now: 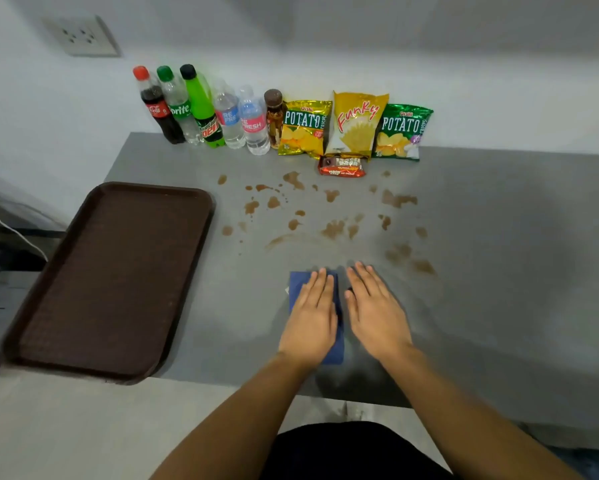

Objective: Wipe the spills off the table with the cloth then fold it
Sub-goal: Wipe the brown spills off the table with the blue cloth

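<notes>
A folded dark blue cloth point(296, 284) lies on the grey table point(499, 271) near its front edge. My left hand point(313, 318) rests flat on top of the cloth, fingers together and pointing away. My right hand point(374, 313) lies flat beside it on the cloth's right edge, fingers slightly spread; most of the cloth is hidden under the hands. Several brown spills point(332, 228) dot the table beyond the hands, from the tray's side across to the right, with a smeared streak point(280, 240) just ahead of the cloth.
A brown tray point(187, 216) sits at the left, overhanging the table's front edge. Along the back wall stand several bottles point(201, 109) and chip bags point(358, 123), with a small red snack pack point(341, 166) in front of them.
</notes>
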A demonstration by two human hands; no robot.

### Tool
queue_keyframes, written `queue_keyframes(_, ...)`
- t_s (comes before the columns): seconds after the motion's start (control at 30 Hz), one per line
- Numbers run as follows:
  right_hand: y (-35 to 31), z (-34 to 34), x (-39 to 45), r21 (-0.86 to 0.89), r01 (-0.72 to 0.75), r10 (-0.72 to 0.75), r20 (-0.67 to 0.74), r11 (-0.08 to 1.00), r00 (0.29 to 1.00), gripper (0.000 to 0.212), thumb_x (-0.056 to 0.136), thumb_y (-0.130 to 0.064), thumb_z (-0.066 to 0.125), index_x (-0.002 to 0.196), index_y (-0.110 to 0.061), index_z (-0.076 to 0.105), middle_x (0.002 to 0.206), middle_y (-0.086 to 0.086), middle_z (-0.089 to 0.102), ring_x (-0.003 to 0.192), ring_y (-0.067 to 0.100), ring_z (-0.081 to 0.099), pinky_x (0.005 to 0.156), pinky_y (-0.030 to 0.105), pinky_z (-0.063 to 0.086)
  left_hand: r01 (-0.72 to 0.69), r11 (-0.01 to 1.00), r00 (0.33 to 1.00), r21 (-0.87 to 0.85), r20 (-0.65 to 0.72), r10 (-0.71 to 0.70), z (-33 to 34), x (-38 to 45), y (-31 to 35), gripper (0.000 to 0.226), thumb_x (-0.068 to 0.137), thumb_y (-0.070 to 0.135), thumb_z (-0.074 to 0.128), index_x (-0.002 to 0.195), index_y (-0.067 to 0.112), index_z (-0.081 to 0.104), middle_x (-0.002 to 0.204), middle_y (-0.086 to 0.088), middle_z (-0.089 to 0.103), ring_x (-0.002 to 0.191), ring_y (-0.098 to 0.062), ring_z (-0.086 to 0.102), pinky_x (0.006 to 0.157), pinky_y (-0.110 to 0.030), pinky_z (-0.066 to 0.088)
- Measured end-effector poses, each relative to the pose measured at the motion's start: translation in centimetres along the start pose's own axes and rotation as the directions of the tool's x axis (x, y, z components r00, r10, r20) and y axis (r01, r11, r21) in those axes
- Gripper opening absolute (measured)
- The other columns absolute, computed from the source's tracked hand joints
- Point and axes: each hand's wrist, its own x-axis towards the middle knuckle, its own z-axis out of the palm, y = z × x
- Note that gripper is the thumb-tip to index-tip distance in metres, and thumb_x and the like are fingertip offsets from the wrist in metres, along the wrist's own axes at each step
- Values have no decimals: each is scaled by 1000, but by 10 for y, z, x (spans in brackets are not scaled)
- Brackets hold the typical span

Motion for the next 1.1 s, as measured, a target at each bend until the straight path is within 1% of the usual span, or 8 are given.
queue_keyframes(0.07, 5, 2, 2, -28, -4, 5, 24, 1000, 1000, 56, 112, -35, 27, 163, -13, 22, 172, 3, 17, 160, 17, 9, 126, 27, 0, 73, 995, 996, 73, 40, -76, 16, -2, 6, 60, 111, 25, 32, 163, 5, 10, 172, -9, 1, 160, -26, -1, 127, -38, -11)
queue_keyframes(0.17, 2, 9, 6, -18, -1, 1, 51, 1000, 999, 57, 111, -38, 21, 164, -15, 18, 173, 3, 10, 160, 18, 3, 130, 33, 2, 135, 975, 990, 176, 12, -139, 23, -13, 2, 60, 111, 37, 19, 162, 16, -3, 170, 2, -10, 159, -17, -10, 130, -36, -3)
queue_keyframes(0.33, -22, 27, 12, -4, 11, -11, 72, 1000, 997, 60, 110, -43, 21, 165, -19, 15, 174, 6, 2, 161, 24, -2, 130, 42, -1, 218, 955, 976, 200, -56, -211, 15, -44, -19, 62, 108, 41, 21, 165, 18, 11, 172, 4, 4, 160, -16, 1, 129, -38, 7)
queue_keyframes(0.57, -35, 46, 10, -35, -71, 71, -4, 997, 997, 64, 108, -50, 23, 165, -23, 14, 174, 5, 3, 161, 24, 1, 130, 46, 4, 345, 913, 938, 217, -52, -342, -28, -85, -96, 67, 103, 38, 25, 164, 10, 19, 172, -5, 13, 160, -26, 7, 127, -51, 22)
queue_keyframes(0.73, -36, 50, 11, -77, -77, 71, -80, 994, 994, 64, 106, -49, 30, 164, -22, 23, 172, 5, 15, 160, 25, 10, 129, 48, 14, 283, 931, 957, 232, -6, -290, -53, -50, -130, 69, 101, 35, 22, 163, 7, 20, 172, -15, 10, 159, -35, 5, 127, -53, 15)
queue_keyframes(0.87, -35, 53, 12, -93, -93, 89, -46, 991, 995, 66, 106, -52, 28, 165, -26, 13, 174, 2, 5, 161, 22, 1, 129, 43, 2, 261, 941, 964, 213, 0, -268, -58, 8, -146, 66, 106, 30, 33, 166, 12, 11, 173, -13, 2, 160, -33, -2, 129, -53, 9)
queue_keyframes(1.0, -36, 55, 13, -109, -111, 103, -77, 988, 992, 67, 104, -51, 33, 165, -26, 17, 174, 3, 10, 161, 23, 5, 130, 45, 8, 185, 963, 982, 198, -2, -189, -51, 70, -137, 66, 108, 41, 36, 167, 23, 10, 173, -16, -9, 159, -36, -9, 129, -48, 1)
queue_keyframes(1.1, -36, 56, 15, -128, -122, 111, -90, 984, 990, 68, 103, -52, 34, 164, -27, 18, 174, 3, 12, 161, 23, 7, 129, 46, 11, 144, 965, 989, 220, 9, -150, -42, 85, -123, 65, 108, 43, 37, 166, 22, 16, 172, -21, -3, 159, -39, -3, 129, -49, 4)
